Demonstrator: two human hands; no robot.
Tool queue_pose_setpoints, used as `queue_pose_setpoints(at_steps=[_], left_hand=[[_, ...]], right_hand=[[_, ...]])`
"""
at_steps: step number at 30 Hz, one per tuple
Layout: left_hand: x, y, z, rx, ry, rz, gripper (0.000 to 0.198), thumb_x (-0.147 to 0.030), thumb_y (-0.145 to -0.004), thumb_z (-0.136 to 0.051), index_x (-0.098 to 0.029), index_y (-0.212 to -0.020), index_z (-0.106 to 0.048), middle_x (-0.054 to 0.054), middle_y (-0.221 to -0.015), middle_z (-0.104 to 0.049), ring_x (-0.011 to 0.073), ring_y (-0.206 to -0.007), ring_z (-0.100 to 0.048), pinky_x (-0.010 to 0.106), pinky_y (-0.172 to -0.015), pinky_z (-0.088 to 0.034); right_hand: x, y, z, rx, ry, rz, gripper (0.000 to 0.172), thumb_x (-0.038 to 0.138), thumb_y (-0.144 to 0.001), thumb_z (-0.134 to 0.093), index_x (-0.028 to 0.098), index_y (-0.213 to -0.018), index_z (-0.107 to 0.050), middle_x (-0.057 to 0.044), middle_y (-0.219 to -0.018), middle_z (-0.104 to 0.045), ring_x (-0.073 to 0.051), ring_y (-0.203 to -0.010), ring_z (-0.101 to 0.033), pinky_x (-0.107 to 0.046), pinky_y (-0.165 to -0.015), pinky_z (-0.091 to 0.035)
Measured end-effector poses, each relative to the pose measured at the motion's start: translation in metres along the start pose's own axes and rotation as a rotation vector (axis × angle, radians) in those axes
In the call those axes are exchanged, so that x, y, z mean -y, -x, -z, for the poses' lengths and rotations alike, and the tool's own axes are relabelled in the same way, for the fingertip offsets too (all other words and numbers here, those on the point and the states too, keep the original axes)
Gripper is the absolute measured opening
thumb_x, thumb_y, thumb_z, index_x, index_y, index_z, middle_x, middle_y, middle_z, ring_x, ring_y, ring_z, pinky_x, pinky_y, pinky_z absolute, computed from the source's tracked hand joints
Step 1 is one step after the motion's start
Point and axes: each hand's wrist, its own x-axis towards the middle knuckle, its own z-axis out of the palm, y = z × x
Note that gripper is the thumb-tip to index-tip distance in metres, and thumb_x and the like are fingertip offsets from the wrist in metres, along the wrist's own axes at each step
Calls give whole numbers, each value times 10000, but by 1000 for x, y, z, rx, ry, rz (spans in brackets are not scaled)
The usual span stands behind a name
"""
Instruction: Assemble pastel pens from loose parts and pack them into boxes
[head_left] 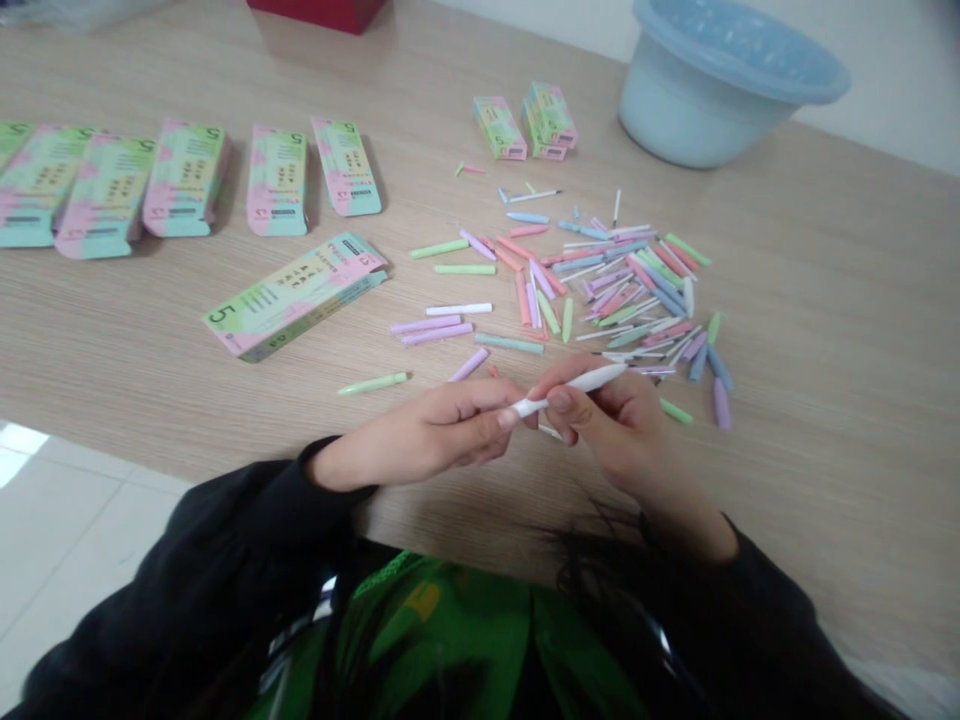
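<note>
- The left hand (427, 435) and right hand (611, 415) meet over the near edge of the pale wood-grain counter (825, 330), both pinching one slim white plastic pen barrel (574, 385).
- The left hand's fingertips grip its near-left tip; the right hand's thumb and fingers close round its middle.
- Just beyond lies a scattered heap of pastel pen parts (622, 285).
- A flat pastel cardboard box (296, 295) lies to the left.
- A pale blue plastic basin (724, 75) stands far right.

Left hand (427, 435), right hand (611, 415) fingertips pinched together, meeting.
</note>
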Motion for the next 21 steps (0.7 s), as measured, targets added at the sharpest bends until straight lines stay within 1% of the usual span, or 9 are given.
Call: queue_pose_setpoints(at_steps=[1, 3, 7, 9, 11, 13, 16, 18, 21], left_hand=[[0, 0, -1, -23, -4, 1, 295, -400, -1052, -465, -154, -968, -606, -45, -689, -446, 83, -547, -363, 205, -466, -298], [0, 1, -2, -54, 10, 25, 281, -385, -1040, -486, -146, -969, -616, -48, -681, -414, 89, -557, -332, 215, -462, -264], [-4, 1, -2, -80, 75, 63, 312, -363, -1041, -452, -127, -968, -641, -50, -656, -418, 84, -527, -319, 227, -459, -249], [-5, 0, -2, -114, 20, 23, 277, -336, -1014, -516, -127, -908, -664, -38, -656, -480, 84, -544, -379, 221, -486, -301], [-5, -2, -1, -188, -5, -30, 175, -280, -942, -636, -128, -870, -684, -8, -701, -595, 99, -611, -495, 221, -553, -388], [-3, -4, -1, -272, 25, -62, 110, -228, -863, -725, -126, -842, -692, 26, -768, -683, 132, -699, -592, 244, -633, -452], [-1, -4, -3, -344, 46, -58, 119, -211, -837, -756, -121, -871, -686, 41, -769, -718, 155, -717, -641, 264, -658, -469], [-3, -3, -4, -353, 57, -59, 154, -208, -848, -749, -123, -941, -662, 32, -740, -714, 156, -699, -643, 261, -643, -456], [-6, 0, -3, -270, 125, -69, 176, -251, -912, -668, -121, -1028, -647, 57, -802, -724, 151, -689, -608, 252, -595, -419]], right_hand=[[0, 0, -2, 1, 0, -13, 215, 400, -964, -660, 217, -854, -683, 37, -626, -569, -101, -534, -475, -247, -495, -365], [-1, 0, -5, -13, -20, -27, 215, 406, -958, -669, 220, -857, -634, 41, -648, -572, -96, -537, -453, -242, -499, -352], [-6, -1, -5, -14, -67, -34, 191, 381, -962, -666, 222, -891, -586, 49, -650, -579, -91, -529, -453, -226, -479, -341], [-7, -2, -4, -2, -54, -49, 184, 381, -970, -652, 217, -899, -608, 51, -625, -568, -94, -524, -472, -226, -478, -360], [-5, -2, -3, 5, -30, -57, 189, 385, -974, -640, 213, -896, -634, 53, -596, -557, -98, -522, -489, -230, -490, -392], [-3, -2, -4, 8, -26, -63, 194, 383, -974, -636, 209, -889, -655, 48, -586, -570, -101, -527, -512, -235, -505, -426], [-3, -3, -7, 24, -104, -98, 200, 380, -969, -641, 201, -890, -680, 27, -617, -640, -105, -529, -565, -243, -513, -466], [-5, -4, -9, 53, -186, -128, 211, 391, -969, -640, 197, -907, -693, 12, -644, -674, -114, -531, -599, -255, -521, -489], [-8, -5, -12, 30, -239, -127, 233, 418, -952, -658, 196, -890, -695, 9, -633, -661, -128, -550, -610, -269, -526, -501]])
